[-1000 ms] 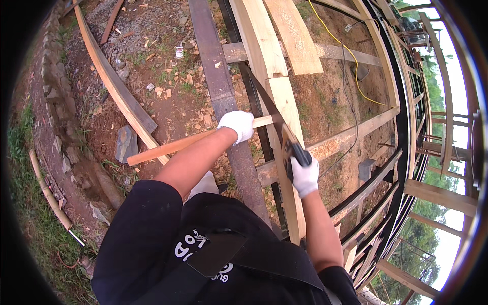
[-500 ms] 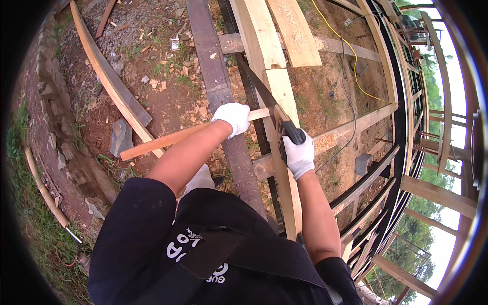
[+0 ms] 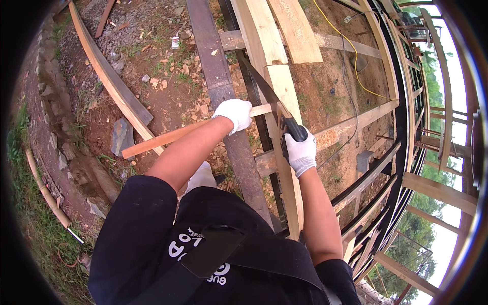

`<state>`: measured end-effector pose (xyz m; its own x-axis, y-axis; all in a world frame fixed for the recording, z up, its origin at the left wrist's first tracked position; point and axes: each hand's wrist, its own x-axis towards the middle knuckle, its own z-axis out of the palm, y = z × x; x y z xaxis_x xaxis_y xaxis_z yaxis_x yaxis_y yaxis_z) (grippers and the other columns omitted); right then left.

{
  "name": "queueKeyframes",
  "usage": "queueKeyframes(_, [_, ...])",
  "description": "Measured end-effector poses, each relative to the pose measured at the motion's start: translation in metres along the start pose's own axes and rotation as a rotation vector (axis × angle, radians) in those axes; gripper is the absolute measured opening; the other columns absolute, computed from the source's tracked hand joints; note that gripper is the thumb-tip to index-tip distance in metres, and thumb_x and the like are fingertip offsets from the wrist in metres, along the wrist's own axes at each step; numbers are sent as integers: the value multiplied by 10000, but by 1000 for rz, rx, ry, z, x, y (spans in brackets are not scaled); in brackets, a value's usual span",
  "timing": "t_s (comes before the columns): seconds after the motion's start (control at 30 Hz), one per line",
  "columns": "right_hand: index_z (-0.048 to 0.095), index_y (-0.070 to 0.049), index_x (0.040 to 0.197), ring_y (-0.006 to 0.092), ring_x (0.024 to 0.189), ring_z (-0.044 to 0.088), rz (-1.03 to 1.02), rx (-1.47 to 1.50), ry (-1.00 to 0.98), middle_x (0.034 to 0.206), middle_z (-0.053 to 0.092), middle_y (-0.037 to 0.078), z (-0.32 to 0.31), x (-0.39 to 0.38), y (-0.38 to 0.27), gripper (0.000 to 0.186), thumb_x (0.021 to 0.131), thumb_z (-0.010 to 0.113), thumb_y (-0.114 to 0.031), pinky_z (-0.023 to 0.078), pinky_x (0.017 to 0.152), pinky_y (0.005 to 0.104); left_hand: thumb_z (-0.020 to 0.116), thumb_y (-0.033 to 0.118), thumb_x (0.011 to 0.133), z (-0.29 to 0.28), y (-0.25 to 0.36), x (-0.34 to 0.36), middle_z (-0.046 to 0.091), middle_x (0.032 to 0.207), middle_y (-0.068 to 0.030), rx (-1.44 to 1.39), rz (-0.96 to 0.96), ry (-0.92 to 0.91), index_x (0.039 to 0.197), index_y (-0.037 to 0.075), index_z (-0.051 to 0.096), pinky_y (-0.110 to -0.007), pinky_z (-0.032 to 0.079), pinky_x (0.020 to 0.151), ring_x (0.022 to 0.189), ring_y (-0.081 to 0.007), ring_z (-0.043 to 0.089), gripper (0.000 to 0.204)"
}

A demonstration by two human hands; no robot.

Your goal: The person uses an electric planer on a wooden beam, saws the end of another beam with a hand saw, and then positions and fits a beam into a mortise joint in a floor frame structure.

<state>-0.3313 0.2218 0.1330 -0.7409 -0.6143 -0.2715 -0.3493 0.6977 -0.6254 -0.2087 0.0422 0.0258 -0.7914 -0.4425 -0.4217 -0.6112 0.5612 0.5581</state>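
My left hand (image 3: 234, 115), in a white glove, is closed round a narrow wooden strip (image 3: 170, 139). The strip slants from the lower left, and its pale far end reaches over a long timber beam (image 3: 287, 185). In my right hand (image 3: 301, 152), also gloved in white, is the black handle of a handsaw (image 3: 263, 85). Its dark blade points up and to the left, crossing at the strip's far end beside the beam. Whether the teeth have cut into the strip cannot be made out.
A rusty steel beam (image 3: 241, 152) runs beneath my left hand. Cross timbers (image 3: 351, 122) join the frame on the right, with a yellow cord (image 3: 351, 48) along the ground. Wood chips, a flat stone (image 3: 122, 137) and a long curved board (image 3: 104, 73) lie at left.
The handsaw and my right hand have shifted very slightly up and to the right. My left hand keeps its hold on the strip, and the view has moved a little.
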Motion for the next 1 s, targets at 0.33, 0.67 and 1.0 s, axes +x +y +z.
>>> queueKeyframes(0.33, [686, 9, 1008, 139, 762, 688, 32, -20, 44, 793, 700, 82, -78, -128, 44, 252, 784, 735, -97, 550, 731, 317, 664, 293, 888, 0, -7, 1, 732, 1045, -212, -29, -59, -12, 1078, 46, 695, -470, 566, 883, 1000, -388, 708, 314])
queueKeyframes(0.67, [691, 17, 1071, 96, 633, 639, 118, 79, 29, 752, 675, 35, -95, -152, 22, 255, 830, 696, -64, 542, 624, 286, 674, 303, 883, 2, -15, -9, 735, 1018, -209, -65, -29, -6, 1043, 39, 703, -474, 567, 871, 978, -391, 713, 310])
queueKeyframes(1.0, [678, 9, 907, 182, 588, 626, 14, 63, -51, 703, 679, 91, 1, -8, 23, 219, 842, 748, -188, 527, 605, 352, 657, 309, 884, 8, -9, -18, 734, 1010, -219, -53, 14, -32, 1055, 44, 702, -476, 565, 874, 967, -387, 715, 319])
